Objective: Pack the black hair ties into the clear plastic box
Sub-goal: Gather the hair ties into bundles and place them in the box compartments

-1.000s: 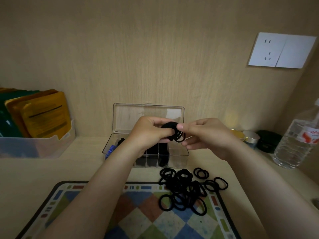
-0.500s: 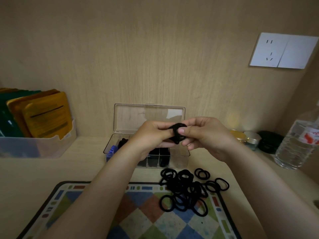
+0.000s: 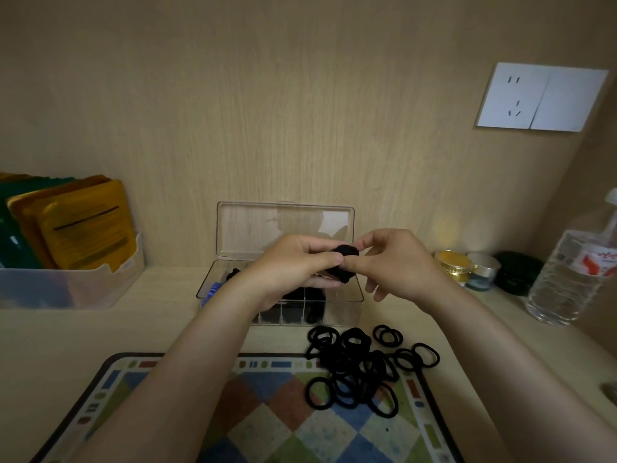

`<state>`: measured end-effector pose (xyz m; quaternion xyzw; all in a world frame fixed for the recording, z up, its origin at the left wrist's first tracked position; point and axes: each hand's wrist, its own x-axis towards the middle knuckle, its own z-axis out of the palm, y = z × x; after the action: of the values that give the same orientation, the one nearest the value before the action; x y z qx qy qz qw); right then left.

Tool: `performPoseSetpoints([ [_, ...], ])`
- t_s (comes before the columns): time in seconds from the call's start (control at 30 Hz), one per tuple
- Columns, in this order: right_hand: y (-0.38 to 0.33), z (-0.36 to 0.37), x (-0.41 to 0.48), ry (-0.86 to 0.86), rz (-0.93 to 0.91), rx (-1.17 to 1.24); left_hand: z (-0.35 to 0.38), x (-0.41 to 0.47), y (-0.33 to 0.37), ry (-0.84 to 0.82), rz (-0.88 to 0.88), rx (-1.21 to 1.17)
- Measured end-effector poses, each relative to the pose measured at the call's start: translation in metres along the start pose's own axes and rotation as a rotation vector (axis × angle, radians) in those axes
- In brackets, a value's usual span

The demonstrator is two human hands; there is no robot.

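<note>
hands: left hand (image 3: 293,264) and right hand (image 3: 399,262) both pinching one black wad (image 3: 345,251)
box: clear plastic box (image 3: 349,310) under fingers, lid up, partly filled
pile: loose hair ties (image 3: 360,365) below fingers, loads unpacked

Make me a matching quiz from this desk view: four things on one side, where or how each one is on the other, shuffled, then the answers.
1. clear plastic box
2. loose hair ties
3. water bottle
4. bunched hair ties

A. at the right end of the desk
B. held between left hand and right hand
C. lid standing open
D. lying partly on the patterned mat

Pairs: 1-C, 2-D, 3-A, 4-B.
</note>
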<state>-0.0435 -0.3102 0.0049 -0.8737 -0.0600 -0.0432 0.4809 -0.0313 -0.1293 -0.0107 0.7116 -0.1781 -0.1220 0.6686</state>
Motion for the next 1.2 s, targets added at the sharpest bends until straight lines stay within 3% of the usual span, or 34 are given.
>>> performPoseSetpoints([
  [0.2,0.000,-0.006,-0.004,-0.271,-0.043,0.186,-0.005,-0.001,0.001,0.066,0.027,0.023],
  [0.4,0.002,0.002,0.000,-0.222,0.063,0.349,-0.004,0.004,-0.002,0.199,0.050,0.032],
  [0.53,0.004,0.008,0.002,-0.141,0.126,0.318,-0.011,0.002,-0.005,0.138,0.045,0.126],
  [0.7,0.010,0.031,0.004,0.092,0.119,0.009,-0.028,0.001,-0.012,0.235,0.070,0.608],
  [0.9,0.007,0.049,0.007,0.191,0.062,-0.603,-0.028,0.000,-0.023,0.193,0.075,0.737],
  [1.03,0.007,0.051,0.006,0.137,0.013,-0.730,-0.022,0.001,-0.030,0.113,0.087,0.751],
  [1.2,0.019,0.049,0.011,-0.051,-0.127,-0.883,-0.023,0.010,-0.044,0.100,0.046,0.856],
])
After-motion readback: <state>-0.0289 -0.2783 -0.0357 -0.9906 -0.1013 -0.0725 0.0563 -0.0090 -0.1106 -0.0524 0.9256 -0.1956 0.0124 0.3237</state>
